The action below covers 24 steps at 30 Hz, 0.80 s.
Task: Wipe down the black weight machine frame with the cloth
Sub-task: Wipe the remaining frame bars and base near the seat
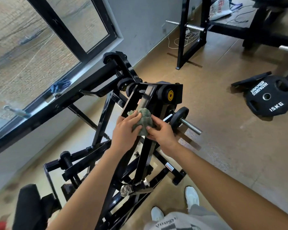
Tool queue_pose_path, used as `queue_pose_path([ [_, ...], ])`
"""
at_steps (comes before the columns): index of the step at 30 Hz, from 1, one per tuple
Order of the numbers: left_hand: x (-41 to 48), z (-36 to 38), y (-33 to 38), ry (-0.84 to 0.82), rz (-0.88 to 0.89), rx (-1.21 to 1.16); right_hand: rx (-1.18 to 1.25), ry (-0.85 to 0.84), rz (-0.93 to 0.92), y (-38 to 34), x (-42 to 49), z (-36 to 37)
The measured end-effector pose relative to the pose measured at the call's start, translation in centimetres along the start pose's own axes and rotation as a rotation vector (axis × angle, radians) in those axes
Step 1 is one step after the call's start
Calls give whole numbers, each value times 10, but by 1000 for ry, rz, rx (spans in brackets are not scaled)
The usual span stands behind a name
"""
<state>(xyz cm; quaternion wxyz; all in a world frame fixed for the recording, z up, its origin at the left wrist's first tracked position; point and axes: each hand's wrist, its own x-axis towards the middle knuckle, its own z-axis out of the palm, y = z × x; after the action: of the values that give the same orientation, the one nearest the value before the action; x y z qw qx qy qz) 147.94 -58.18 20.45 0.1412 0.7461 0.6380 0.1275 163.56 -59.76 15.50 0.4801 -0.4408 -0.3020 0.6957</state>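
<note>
The black weight machine frame fills the middle of the head view, its slanted arm running up to a pivot with a yellow hub. A crumpled green cloth is bunched on that arm. My left hand grips the cloth from the left, fingers curled over it. My right hand pinches the cloth's right side with thumb and fingers. Part of the arm under the cloth is hidden.
A 15 kg plate lies on the tan floor at right. A loading peg with a small plate juts out beside my right hand. A black rack and bench stand behind. A window is left. My white shoes stand below.
</note>
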Motion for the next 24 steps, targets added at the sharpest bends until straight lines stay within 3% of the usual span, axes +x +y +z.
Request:
queue_pose_path([
  [4, -49, 3, -7, 108, -45, -87, 1, -77, 98, 14, -30, 5],
  [7, -74, 2, -3, 143, -122, -309, 38, -180, 212, 16, -53, 3],
  [10, -91, 2, 8, 87, -196, -560, 71, -291, 311, 7, -71, -4],
  [13, -102, 3, 16, -49, -157, -646, 34, -348, 347, -7, -82, -12],
  [15, -108, 6, 15, -160, -81, -617, -34, -302, 374, -12, -83, -18],
  [17, -114, 8, 11, -171, -1, -524, -87, -213, 387, -12, -78, -23],
  [21, -121, 1, -6, 159, -109, -330, -82, 36, 373, -2, -53, -30],
  [24, -133, -1, -21, 277, -255, -198, -46, 139, 366, 4, -29, -24],
])
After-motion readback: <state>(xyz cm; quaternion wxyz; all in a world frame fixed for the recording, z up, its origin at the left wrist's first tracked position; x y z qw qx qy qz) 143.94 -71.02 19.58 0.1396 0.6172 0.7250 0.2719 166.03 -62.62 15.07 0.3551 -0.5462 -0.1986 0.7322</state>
